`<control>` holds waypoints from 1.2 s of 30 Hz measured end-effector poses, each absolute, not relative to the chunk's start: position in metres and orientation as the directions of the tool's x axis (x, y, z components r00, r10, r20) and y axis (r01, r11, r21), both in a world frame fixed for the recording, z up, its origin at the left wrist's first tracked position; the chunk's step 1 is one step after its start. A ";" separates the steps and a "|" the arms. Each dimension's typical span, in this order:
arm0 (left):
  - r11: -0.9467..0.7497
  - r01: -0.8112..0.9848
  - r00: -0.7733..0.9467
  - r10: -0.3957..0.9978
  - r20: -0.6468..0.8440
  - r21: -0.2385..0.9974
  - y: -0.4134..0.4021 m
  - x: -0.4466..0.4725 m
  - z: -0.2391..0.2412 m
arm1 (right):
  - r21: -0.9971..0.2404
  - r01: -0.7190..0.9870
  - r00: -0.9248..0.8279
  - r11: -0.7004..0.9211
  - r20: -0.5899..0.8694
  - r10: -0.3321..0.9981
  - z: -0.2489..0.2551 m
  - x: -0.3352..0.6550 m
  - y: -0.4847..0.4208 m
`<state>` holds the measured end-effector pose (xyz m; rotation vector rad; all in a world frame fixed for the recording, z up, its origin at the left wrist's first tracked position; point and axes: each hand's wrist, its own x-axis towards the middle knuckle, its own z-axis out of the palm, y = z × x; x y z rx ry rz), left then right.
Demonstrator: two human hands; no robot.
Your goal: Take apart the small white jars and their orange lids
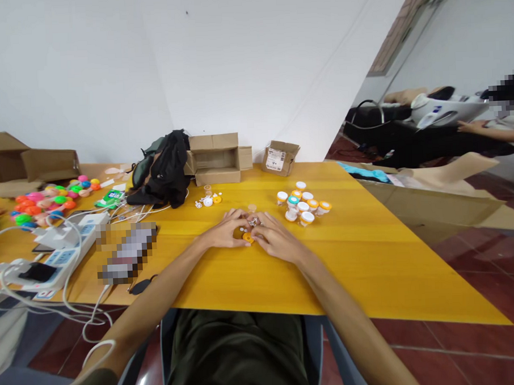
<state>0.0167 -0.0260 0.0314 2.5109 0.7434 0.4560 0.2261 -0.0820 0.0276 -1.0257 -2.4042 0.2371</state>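
Note:
Both my hands rest on the yellow table (370, 255), fingertips meeting around a few tiny parts. My left hand (224, 231) has its fingers curled toward an orange round piece (247, 237) and small white bits. My right hand (276, 237) pinches at a small clear and metal piece (253, 220) between the two hands. What exactly each finger grips is too small to tell. A cluster of small round capped pots (303, 204), with white, orange and teal lids, stands just right of my hands. A few loose white and orange parts (208, 200) lie just beyond my left hand.
A black bag (162, 168) and open cardboard boxes (217, 157) stand at the back. Power strips with white cables (67, 246) and a heap of colourful balls (48, 201) fill the left. Another person (501, 125) sits far right beyond a low cardboard panel.

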 end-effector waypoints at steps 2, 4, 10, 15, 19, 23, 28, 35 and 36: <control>-0.736 0.419 0.795 0.580 0.176 0.532 -0.026 0.016 0.031 | -0.345 0.619 -0.586 0.705 0.394 0.708 0.027 0.226 -0.082; -0.733 0.421 0.794 0.582 0.175 0.534 -0.026 0.016 0.030 | -0.345 0.614 -0.585 0.710 0.405 0.702 0.027 0.226 -0.082; -0.732 0.429 0.794 0.585 0.166 0.530 -0.026 0.017 0.031 | -0.363 0.598 -0.560 0.714 0.449 0.697 0.028 0.226 -0.082; -0.730 0.412 0.797 0.579 0.172 0.546 -0.026 0.016 0.033 | -0.374 0.619 -0.499 0.690 0.491 0.714 0.026 0.228 -0.080; -0.739 0.401 0.795 0.574 0.194 0.542 -0.025 0.014 0.035 | -0.391 0.658 -0.477 0.643 0.445 0.758 0.029 0.234 -0.079; -0.738 0.440 0.760 0.610 0.227 0.512 -0.024 0.013 0.033 | -0.409 0.701 -0.487 0.584 0.324 0.811 0.035 0.240 -0.080; -0.753 0.452 0.761 0.605 0.234 0.478 -0.024 0.014 0.030 | -0.421 0.727 -0.485 0.543 0.245 0.839 0.035 0.244 -0.080; -0.758 0.440 0.764 0.598 0.242 0.481 -0.023 0.015 0.030 | -0.458 0.685 -0.500 0.567 0.270 0.823 0.029 0.244 -0.077; -0.759 0.436 0.763 0.597 0.250 0.483 -0.023 0.015 0.030 | -0.455 0.684 -0.500 0.570 0.276 0.821 0.029 0.243 -0.077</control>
